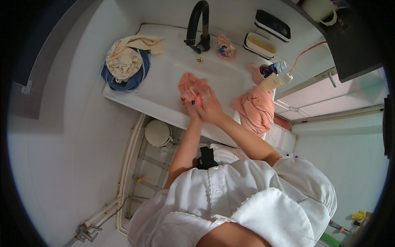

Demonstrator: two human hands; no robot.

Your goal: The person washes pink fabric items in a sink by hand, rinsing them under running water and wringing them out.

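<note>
Over the white sink basin [156, 88], my two hands are pressed together on a wet pink cloth [192, 82]. My left hand [193, 110] is closed round the cloth's near end. My right hand [211, 109] lies against it from the right, its fingers closed over the bunched fabric. Between the hands shows a brighter pink patch with a small black spot; what it is I cannot make out. Part of the cloth spreads loose beyond my fingers toward the drain side.
A black curved faucet [198, 24] rises behind the basin. A blue basin [142, 68] with cream patterned fabric [123, 61] stands left. A pink packet [225, 47], a soap box [260, 44], a pink cup [256, 73], a tube [271, 82] and a peach towel [257, 109] line the right.
</note>
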